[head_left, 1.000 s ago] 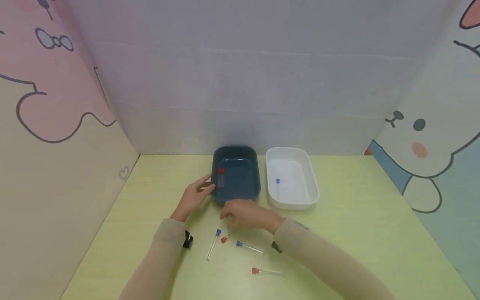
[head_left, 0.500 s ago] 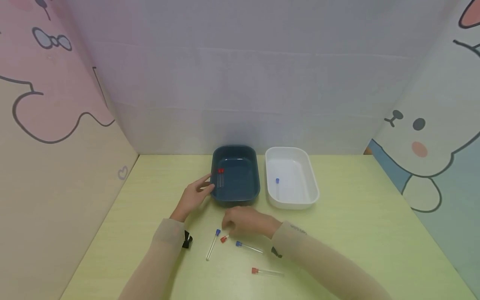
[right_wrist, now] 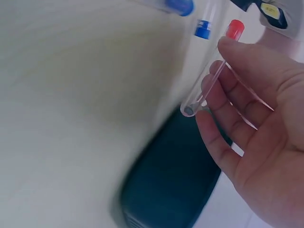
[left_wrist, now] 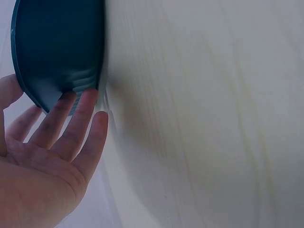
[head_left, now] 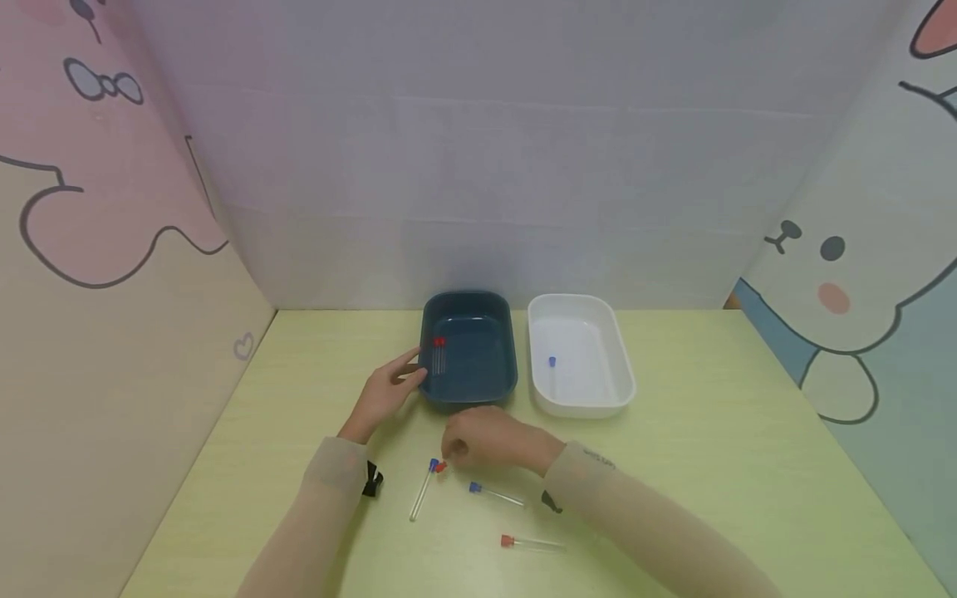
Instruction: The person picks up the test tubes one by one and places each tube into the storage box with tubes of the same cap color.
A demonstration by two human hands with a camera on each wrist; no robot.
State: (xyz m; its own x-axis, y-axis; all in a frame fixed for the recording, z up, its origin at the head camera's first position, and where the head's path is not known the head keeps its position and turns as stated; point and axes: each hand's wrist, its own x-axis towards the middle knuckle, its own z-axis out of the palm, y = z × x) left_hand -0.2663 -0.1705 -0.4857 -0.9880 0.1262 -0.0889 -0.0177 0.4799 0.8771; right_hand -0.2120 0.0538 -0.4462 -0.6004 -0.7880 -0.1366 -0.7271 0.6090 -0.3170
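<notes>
Both hands are at work: the right hand (head_left: 489, 436) pinches a red-capped tube (right_wrist: 207, 70) between thumb and fingertips, just above the counter (head_left: 695, 465) and in front of the dark tray, while the left hand (head_left: 384, 394) has its fingers loosely extended, resting against the left side of that tray. Nearest the counter's front edge, which is out of view, lies a second red-capped tube (head_left: 540, 545), its cap toward the left edge. A little farther back lies a blue-capped tube (head_left: 501, 497), cap also to the left. Left of it another blue-capped tube (head_left: 422, 493) points its cap toward the back edge; the cap of the held tube is right beside that one, though I cannot tell whether they touch. Toward the back edge stand two trays side by side: the dark tray (head_left: 467, 404) just left of the middle, the white tray (head_left: 586, 410) just right of it. Along the dark tray's left wall lie red-capped tubes (head_left: 439, 357), apparently two; a single blue-capped one (head_left: 552, 363) lies in the white tray. By that count, I judge things to be not quite halfway: about three tubes are in trays, three lie outside on the counter, and one is in the fingers. Behind the back edge rises a pale wall (head_left: 478, 183).
</notes>
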